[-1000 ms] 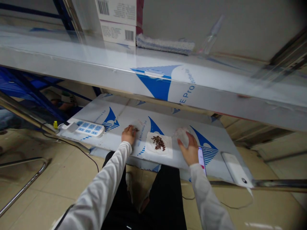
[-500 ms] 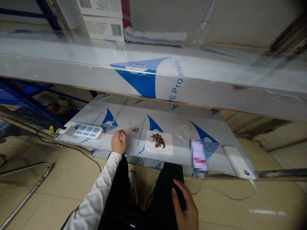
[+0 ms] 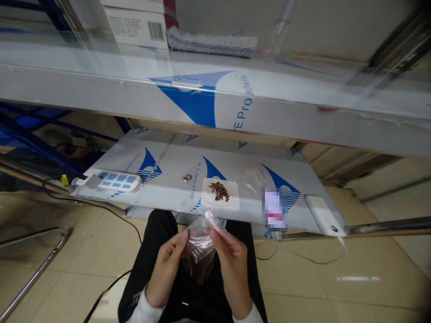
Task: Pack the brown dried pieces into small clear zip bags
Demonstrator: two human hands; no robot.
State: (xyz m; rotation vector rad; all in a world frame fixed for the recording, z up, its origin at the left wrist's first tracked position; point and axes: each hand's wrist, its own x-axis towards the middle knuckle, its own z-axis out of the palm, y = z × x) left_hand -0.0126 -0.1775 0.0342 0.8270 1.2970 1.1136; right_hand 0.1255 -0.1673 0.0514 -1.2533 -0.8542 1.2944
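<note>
Above my lap, a small clear plastic bag point(image 3: 199, 244) is stretched between both hands. My left hand point(image 3: 168, 258) pinches its left edge between thumb and fingers. On the other side my right hand point(image 3: 230, 255) grips the upper right edge, thumb in front. Whether the bag holds anything I cannot make out. Just beyond, on the low shelf, a pile of small brown pieces point(image 3: 219, 192) lies on a white square sheet point(image 3: 232, 204). To its left sits a little clear bag with a few small metallic pieces point(image 3: 187, 178). Another crumpled clear bag point(image 3: 252, 179) lies to the right.
A power strip point(image 3: 119, 181) lies at the shelf's left, a blurred-out phone point(image 3: 274, 208) and a white power bank point(image 3: 325, 215) at the right, with cables hanging. A raised film-covered ledge point(image 3: 286, 103) crosses behind, carrying boxes point(image 3: 136, 27) and a folded cloth point(image 3: 212, 42).
My left hand has come back from the shelf to above my lap. My right hand has moved up and left to meet it, and both now hold the clear bag.
</note>
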